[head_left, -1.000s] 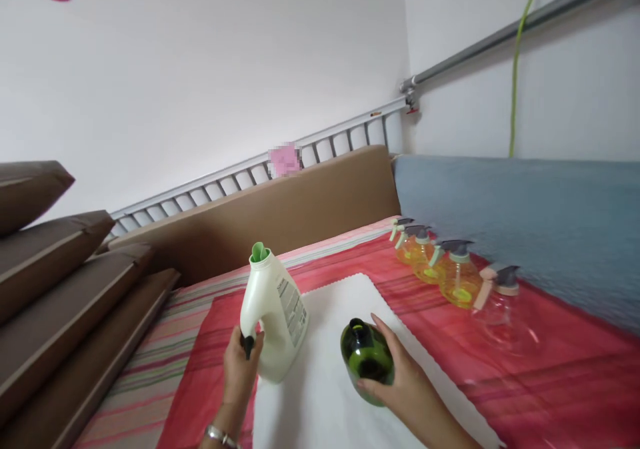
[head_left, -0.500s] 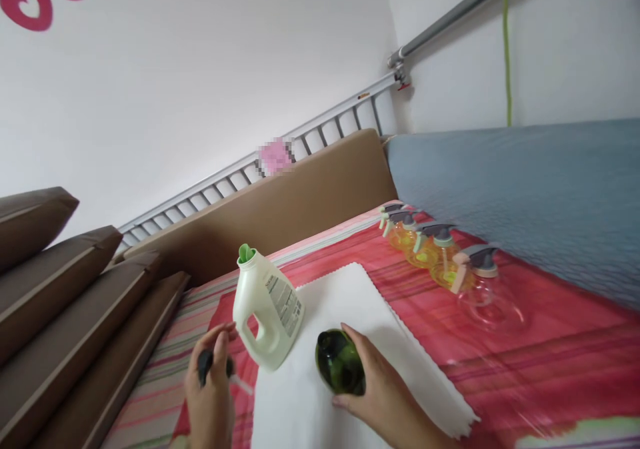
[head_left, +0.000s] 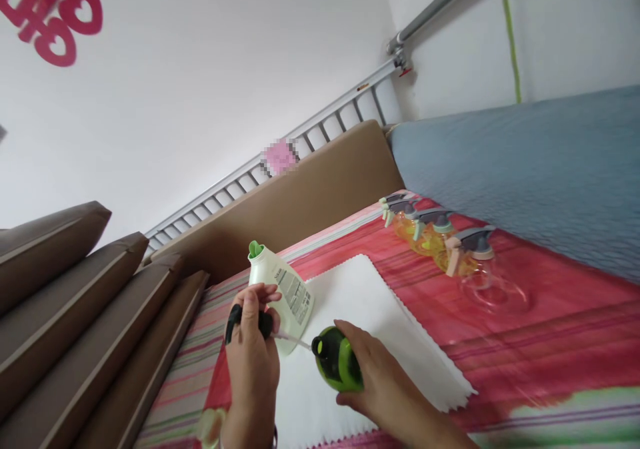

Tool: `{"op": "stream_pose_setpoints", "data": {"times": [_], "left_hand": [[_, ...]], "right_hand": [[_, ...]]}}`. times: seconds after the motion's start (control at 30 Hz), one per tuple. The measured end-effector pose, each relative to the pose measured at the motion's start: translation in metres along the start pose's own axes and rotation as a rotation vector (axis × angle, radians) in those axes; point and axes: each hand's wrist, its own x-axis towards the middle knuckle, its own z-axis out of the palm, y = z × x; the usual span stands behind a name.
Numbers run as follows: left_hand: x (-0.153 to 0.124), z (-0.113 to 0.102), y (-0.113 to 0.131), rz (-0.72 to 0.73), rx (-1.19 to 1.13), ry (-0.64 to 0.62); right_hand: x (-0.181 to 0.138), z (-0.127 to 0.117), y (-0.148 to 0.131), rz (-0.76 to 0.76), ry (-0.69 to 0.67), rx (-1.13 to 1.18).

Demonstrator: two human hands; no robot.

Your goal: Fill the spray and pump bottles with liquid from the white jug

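My right hand [head_left: 380, 382] is wrapped round a green spray bottle [head_left: 337, 359] tilted on its side, with its open neck turned left. My left hand [head_left: 253, 352] grips a black spray head [head_left: 235, 319] whose thin clear tube [head_left: 290, 340] points at the bottle's neck. A white detergent jug [head_left: 285, 296] with a green spout stands just behind my left hand on a white cloth [head_left: 360, 309].
Several yellow and clear spray bottles [head_left: 440, 236] line up on the red striped cover [head_left: 525, 342] at the right. A blue mattress [head_left: 525, 162] lies behind them. Brown cushions [head_left: 75, 316] are stacked at the left, with a brown board [head_left: 300, 196] and a metal rail along the white wall.
My left hand has let go of the white jug's handle and now holds the black spray head, bringing its tube close to the green bottle's neck. The view has tilted.
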Motion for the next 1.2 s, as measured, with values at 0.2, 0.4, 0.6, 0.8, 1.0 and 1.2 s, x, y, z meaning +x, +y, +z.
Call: {"op": "stream_pose_setpoints", "data": {"times": [0.2, 0.4, 0.6, 0.8, 1.0, 1.2], "left_hand": [[-0.001, 0.003, 0.002, -0.024, -0.078, 0.034], [-0.015, 0.010, -0.022, -0.096, -0.022, -0.074], [-0.044, 0.014, -0.074, -0.244, 0.114, -0.346], [-0.045, -0.003, -0.086, -0.340, 0.036, -0.396], [-0.042, -0.018, -0.093, -0.322, -0.035, -0.338], [-0.040, -0.015, -0.095, -0.330, -0.018, -0.310]], "right_hand": [[0.001, -0.003, 0.001, 0.022, -0.030, -0.033], [0.000, 0.000, -0.001, -0.010, 0.009, 0.018], [0.001, -0.001, -0.004, 0.006, 0.031, 0.061], [0.002, -0.004, -0.005, 0.064, 0.017, 0.057], [0.001, -0.004, -0.002, 0.052, 0.026, 0.061], [-0.001, -0.003, -0.002, 0.062, 0.028, 0.079]]}}
